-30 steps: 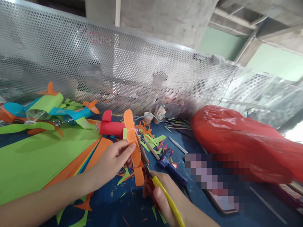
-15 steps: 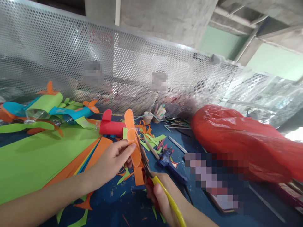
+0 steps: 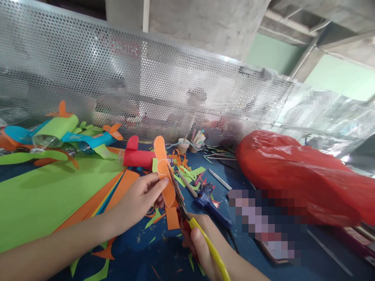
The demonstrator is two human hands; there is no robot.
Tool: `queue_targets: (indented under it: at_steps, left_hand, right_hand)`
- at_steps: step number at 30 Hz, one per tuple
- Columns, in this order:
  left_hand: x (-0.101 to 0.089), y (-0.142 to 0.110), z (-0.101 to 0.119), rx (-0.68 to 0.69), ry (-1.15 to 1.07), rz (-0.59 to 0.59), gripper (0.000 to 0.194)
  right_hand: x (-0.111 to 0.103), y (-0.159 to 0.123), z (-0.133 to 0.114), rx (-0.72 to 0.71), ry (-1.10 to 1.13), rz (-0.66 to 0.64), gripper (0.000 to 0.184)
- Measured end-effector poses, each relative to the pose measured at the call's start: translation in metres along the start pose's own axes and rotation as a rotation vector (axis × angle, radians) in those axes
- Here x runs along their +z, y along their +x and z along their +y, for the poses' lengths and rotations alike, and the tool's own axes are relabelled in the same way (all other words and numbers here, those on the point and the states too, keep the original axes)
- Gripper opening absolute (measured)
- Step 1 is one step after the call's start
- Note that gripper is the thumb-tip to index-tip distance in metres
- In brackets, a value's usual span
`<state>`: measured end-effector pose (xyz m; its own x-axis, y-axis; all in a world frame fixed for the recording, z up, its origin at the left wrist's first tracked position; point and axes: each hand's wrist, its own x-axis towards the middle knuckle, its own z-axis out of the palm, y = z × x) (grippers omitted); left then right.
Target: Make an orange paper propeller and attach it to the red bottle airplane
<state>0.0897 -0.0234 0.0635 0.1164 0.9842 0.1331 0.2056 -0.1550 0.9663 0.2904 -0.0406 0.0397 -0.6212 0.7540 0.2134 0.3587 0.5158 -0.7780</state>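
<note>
An orange paper propeller shape (image 3: 160, 150) with pale drawn outlines is pinched between the thumb and fingers of my left hand (image 3: 150, 190). My right hand (image 3: 202, 238) is wrapped around the handles of a pair of scissors (image 3: 193, 224), yellow and red. Their dark blades point up and away, lying along the right edge of the orange paper, near its narrow middle. Below the paper, an orange strip (image 3: 172, 218) shows beside the blades. Just behind my left hand lies a red paper-covered bottle (image 3: 139, 158) with a rounded red fin.
Green paper sheets (image 3: 58, 195) spread at left, below several paper-covered bottles (image 3: 63, 127). A blue glue gun (image 3: 213, 207), a white pen (image 3: 219, 178) and paper scraps lie right of centre. A big red plastic bag (image 3: 293, 171) sits at right; cups of markers (image 3: 197, 140) stand behind.
My hands, the scissors and the orange paper stay almost in place, with only a very slight shift of the scissors hand.
</note>
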Motion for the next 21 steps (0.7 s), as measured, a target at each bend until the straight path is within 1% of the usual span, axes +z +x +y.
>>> queue_targets:
  at_steps: [3, 10, 16, 21]
  left_hand:
    - [-0.0001, -0.0005, 0.0003, -0.005, -0.005, -0.001, 0.034]
    - [0.0, -0.0012, -0.0011, -0.013, -0.016, -0.005, 0.034]
    - [-0.0007, -0.0006, -0.0015, -0.014, -0.034, -0.015, 0.034]
    - [-0.0009, -0.0011, -0.0007, -0.018, -0.046, -0.018, 0.036]
  right_hand:
    - [0.0004, -0.0005, 0.0011, 0.02, 0.005, 0.022, 0.064]
    - [0.002, -0.0012, 0.0015, 0.055, 0.005, 0.021, 0.064]
    - [0.0024, -0.0006, 0.0048, 0.054, -0.028, 0.058, 0.064]
    - [-0.0003, 0.001, 0.0016, 0.045, -0.071, 0.035, 0.065]
